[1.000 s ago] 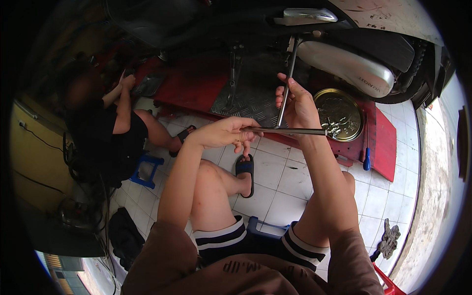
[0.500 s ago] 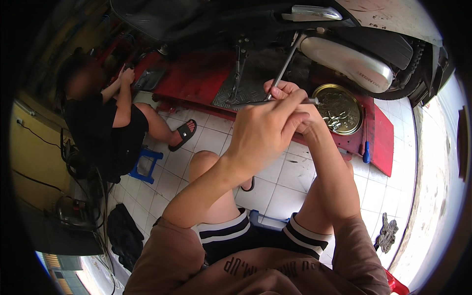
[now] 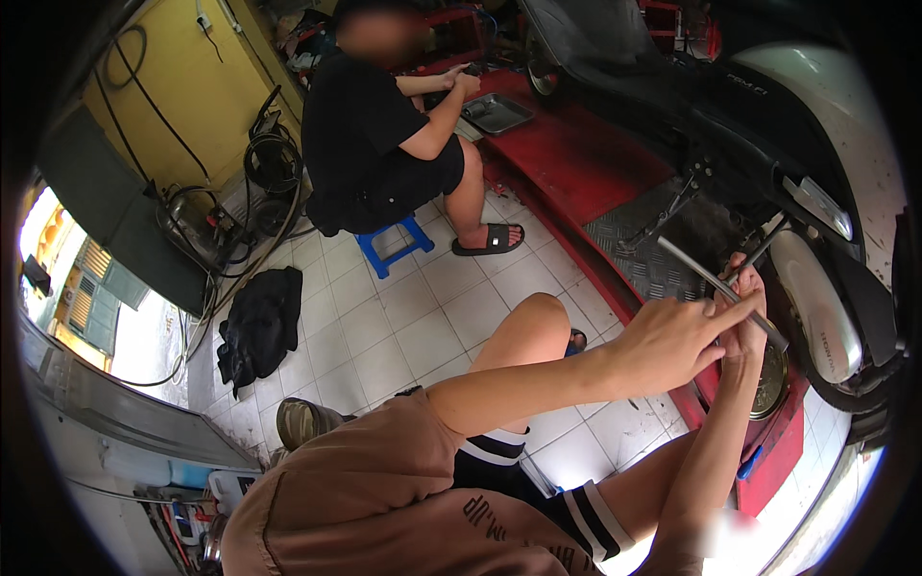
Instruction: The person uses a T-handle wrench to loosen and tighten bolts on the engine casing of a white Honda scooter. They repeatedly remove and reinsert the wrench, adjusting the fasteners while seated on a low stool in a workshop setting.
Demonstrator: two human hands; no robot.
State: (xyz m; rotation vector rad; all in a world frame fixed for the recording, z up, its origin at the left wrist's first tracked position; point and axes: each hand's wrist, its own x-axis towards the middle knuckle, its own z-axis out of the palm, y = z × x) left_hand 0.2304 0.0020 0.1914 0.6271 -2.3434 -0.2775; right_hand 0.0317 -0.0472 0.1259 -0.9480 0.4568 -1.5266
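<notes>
A metal T-handle wrench [image 3: 688, 261] runs with its dark shaft up to the underside of the scooter [image 3: 809, 288], beside the silver engine cover. The wrench's far end is hidden there. My right hand [image 3: 745, 300] is closed around the wrench where shaft and crossbar meet. From the left my left hand [image 3: 667, 344] reaches across, its index finger stretched over the crossbar and its thumb apart below. Part of the right palm lies behind the left fingers. Just beyond my right wrist is a round metal tray [image 3: 771, 384] with small parts, mostly covered by my arm.
The scooter stands on a low red platform [image 3: 586, 144] with a chequered plate. A co-worker in black [image 3: 370, 125] sits on a blue stool [image 3: 396, 245] by a metal tray [image 3: 497, 113]. Black cloth [image 3: 264, 322] lies on the tiles. A blue-handled screwdriver [image 3: 750, 463] rests by the round tray.
My view has swung left, so the scooter and my hands appear farther right. The wrench's crossbar has turned from nearly level to slanting. Both hands stay at the wrench.
</notes>
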